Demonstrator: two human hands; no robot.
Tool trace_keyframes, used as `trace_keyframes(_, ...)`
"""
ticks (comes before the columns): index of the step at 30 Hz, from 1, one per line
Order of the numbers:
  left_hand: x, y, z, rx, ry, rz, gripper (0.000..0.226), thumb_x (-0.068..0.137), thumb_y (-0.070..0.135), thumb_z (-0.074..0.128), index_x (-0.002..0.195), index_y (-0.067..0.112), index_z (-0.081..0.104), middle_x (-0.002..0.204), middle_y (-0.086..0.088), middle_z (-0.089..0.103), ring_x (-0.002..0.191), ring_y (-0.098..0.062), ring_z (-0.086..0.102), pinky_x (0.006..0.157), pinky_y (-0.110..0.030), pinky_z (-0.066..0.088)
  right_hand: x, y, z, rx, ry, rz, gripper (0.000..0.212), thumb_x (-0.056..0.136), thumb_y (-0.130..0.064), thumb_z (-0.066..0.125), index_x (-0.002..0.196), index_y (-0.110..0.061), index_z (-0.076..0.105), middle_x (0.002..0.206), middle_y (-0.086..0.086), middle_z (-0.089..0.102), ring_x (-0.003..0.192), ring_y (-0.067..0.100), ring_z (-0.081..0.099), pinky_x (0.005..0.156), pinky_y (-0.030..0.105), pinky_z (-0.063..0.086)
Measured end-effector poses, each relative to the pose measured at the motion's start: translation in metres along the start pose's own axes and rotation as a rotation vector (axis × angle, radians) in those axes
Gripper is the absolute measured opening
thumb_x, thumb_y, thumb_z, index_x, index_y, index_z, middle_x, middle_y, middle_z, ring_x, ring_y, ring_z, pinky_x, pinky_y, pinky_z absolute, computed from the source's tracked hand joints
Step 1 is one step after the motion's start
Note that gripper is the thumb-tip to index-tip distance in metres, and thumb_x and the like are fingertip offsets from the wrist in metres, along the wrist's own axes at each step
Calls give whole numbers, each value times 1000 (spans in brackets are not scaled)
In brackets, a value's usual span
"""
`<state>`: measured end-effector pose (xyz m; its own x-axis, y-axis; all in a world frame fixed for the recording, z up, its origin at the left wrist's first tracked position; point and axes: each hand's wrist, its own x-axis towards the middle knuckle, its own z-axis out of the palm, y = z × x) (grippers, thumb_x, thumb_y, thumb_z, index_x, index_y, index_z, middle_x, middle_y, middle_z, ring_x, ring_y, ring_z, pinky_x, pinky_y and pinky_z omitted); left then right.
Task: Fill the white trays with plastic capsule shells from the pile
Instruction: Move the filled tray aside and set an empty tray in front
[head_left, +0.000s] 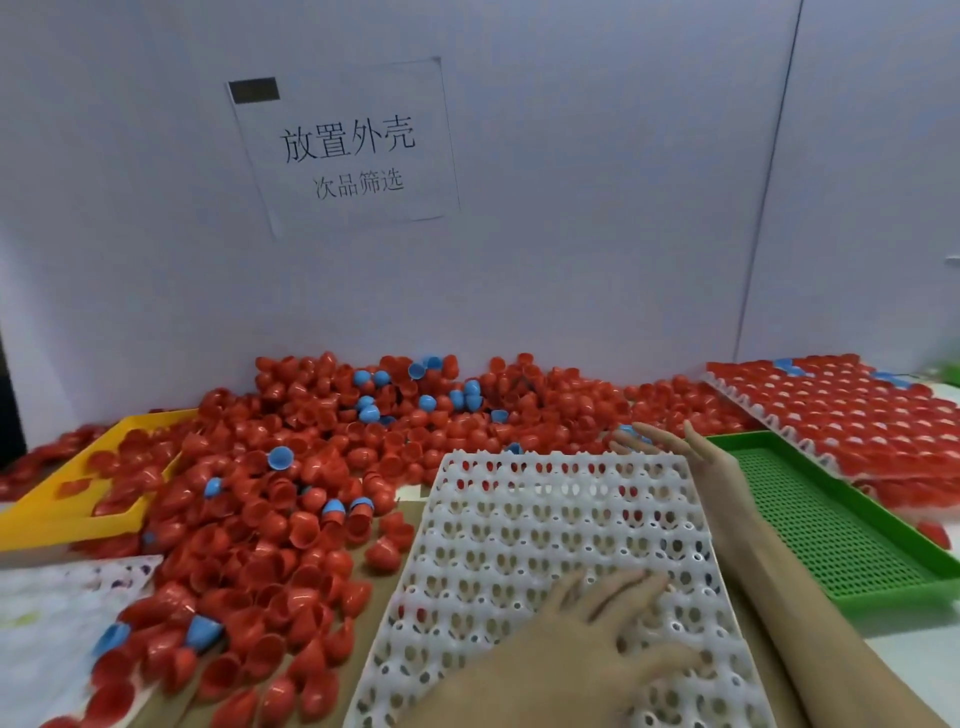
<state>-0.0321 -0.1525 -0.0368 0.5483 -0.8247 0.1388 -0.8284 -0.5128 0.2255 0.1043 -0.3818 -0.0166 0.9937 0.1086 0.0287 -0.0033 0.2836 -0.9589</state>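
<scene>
Two hands work one empty white tray (561, 551): the left hand (602, 618) lies flat, fingers spread, on its near cells, probably pinning it down. The right hand (670, 447), fingers straight and holding nothing, reaches past the tray's far edge. The pile of red and blue capsule shells (291, 467) spreads just beyond those fingertips and left of both hands, likely for scooping.

The brown table (410, 512) carries a capsule pile (322, 467), a white tray (545, 545) near, yellow tray (62, 514) left, green tray (831, 545) right.
</scene>
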Motion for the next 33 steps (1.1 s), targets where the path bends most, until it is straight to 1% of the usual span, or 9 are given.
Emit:
trace_keyframes(2,-7,-14,-10,45,-65,55,69,100,31,61,156,42,23,173,8,-17,158,-10,-20,119,-50,-19,2,3,4,55,-49,38,50,108,-45,44,136,-12,69,139,8,70,127,25,68,107,54,45)
trace_keyframes(4,-18,-21,-23,53,-134,17,82,95,26,70,158,44,21,172,11,-23,157,-10,-23,119,-51,-16,2,4,9,136,-80,72,45,103,-37,54,136,-10,70,143,9,67,130,29,66,111,57,46)
trace_keyframes(11,-41,-22,-39,208,-120,-11,90,99,14,64,162,44,8,168,12,-33,154,-10,-32,124,-52,-10,3,7,21,182,-40,48,43,113,-28,39,145,-9,60,145,10,66,134,31,63,114,57,45)
trace_keyframes(13,-45,-14,-34,373,-20,-14,64,106,22,48,163,35,22,175,1,-7,161,-20,-9,127,-56,15,5,9,22,185,-15,47,44,115,-29,35,145,-8,59,144,11,66,133,32,64,115,59,44)
trace_keyframes(15,-51,-5,-30,493,121,-23,46,110,31,35,155,30,48,166,-5,38,153,-24,36,110,-47,50,7,9,21,206,15,48,43,116,-27,33,146,-8,56,144,14,66,132,33,65,115,58,44)
trace_keyframes(16,-52,-1,-26,485,180,-37,45,113,32,31,151,29,54,159,-5,49,146,-23,48,102,-44,56,8,9,20,232,19,50,42,116,-26,32,147,-8,55,144,15,65,131,34,65,115,59,44)
trace_keyframes(20,-48,18,-29,565,292,-35,40,109,48,40,139,39,65,146,-2,62,134,-22,60,95,-45,60,8,9,20,332,15,65,43,115,-30,32,150,-12,52,146,14,64,134,36,62,118,61,40)
trace_keyframes(28,-22,50,-37,554,87,-233,28,100,60,53,118,49,72,130,9,73,120,-15,70,87,-41,63,6,6,5,470,-18,59,45,112,-29,34,151,-18,54,149,9,63,134,35,62,109,56,51)
trace_keyframes(33,-12,53,-27,352,31,-513,52,108,54,21,130,52,68,126,17,73,105,-9,76,81,-33,64,13,7,-6,447,8,91,43,109,-26,38,129,-23,76,145,8,66,124,28,70,83,46,64)
